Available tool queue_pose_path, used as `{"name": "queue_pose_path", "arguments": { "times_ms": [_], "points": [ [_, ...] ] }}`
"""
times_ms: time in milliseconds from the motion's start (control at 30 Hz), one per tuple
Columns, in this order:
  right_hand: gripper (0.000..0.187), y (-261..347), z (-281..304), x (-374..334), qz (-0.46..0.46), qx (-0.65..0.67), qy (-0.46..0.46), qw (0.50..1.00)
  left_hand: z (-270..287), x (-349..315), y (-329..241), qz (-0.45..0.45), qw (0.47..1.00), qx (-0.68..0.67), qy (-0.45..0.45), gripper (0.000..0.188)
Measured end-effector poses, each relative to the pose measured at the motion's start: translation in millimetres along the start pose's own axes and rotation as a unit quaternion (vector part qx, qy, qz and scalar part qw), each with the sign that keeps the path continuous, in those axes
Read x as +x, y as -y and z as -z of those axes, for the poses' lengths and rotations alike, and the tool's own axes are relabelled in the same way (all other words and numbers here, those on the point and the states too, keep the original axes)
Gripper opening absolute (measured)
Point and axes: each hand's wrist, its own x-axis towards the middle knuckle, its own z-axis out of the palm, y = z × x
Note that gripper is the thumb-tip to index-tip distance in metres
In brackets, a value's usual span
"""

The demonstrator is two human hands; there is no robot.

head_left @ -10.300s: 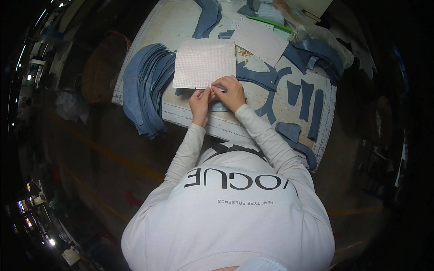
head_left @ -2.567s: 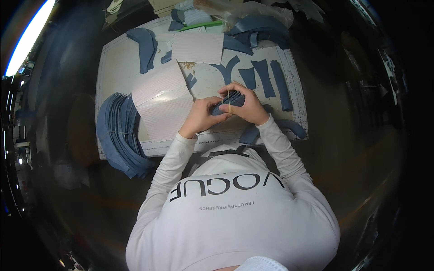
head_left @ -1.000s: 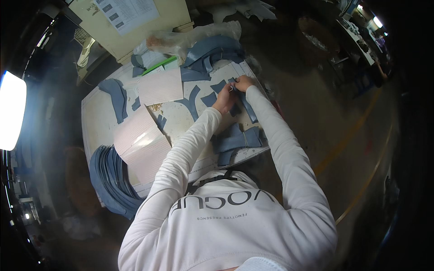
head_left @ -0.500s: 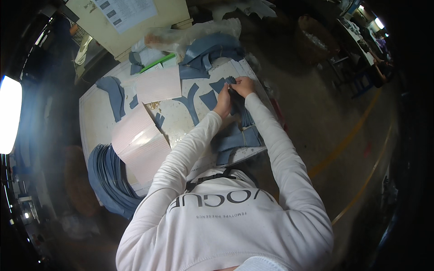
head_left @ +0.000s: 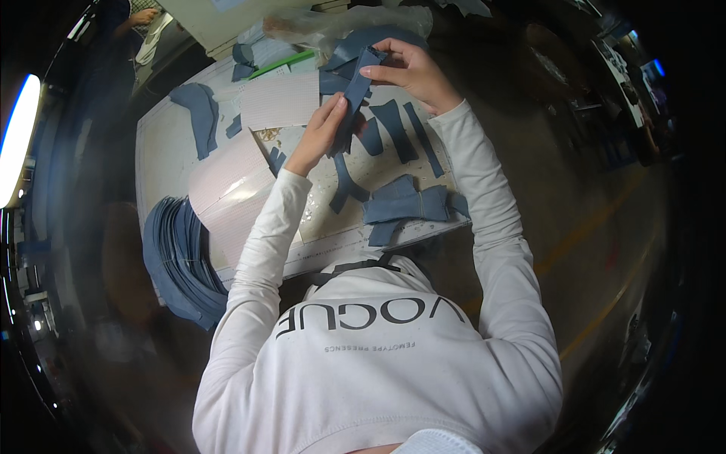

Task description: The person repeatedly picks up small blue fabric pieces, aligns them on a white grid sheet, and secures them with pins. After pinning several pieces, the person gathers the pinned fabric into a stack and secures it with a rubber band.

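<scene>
Both my hands hold a thin stack of blue cut strips, raised at a slant over the white table. My left hand grips its lower part between thumb and fingers. Near the upper end, my right hand pinches the stack. Below it on the table lie a long blue piece, a narrow strip and a forked curved piece. Closer to me is a tied pile of blue pieces. Whether they are leather or cloth I cannot tell.
Pale pink ruled sheets cover the table's middle left. A thick bundle of curved blue pieces hangs over the near left edge. Behind are a green bar and a clear plastic bag. Another person's hand shows at far left.
My hands have lifted the blue strips up and away from me, and my right hand has moved to their upper end. The table appears shifted as my view moved.
</scene>
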Motion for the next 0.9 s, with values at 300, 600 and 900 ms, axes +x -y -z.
{"name": "queue_pose_path", "arguments": {
  "times_ms": [300,600,900],
  "points": [
    [0.033,-90.9,-72.2,-3.9,-0.245,0.001,0.170,0.954,65.1,-164.9,35.2,0.261,0.948,0.088,-0.159,0.045],
    [0.046,-189.8,-136.1,-17.2,-0.193,-0.271,0.356,0.873,65.2,-249.2,75.6,0.324,0.809,0.411,-0.267,0.034],
    [0.046,-240.2,-91.5,103.6,-0.304,-0.290,-0.175,0.890,44.6,-246.1,55.3,0.206,0.726,0.552,-0.354,0.025]
  ]
}}
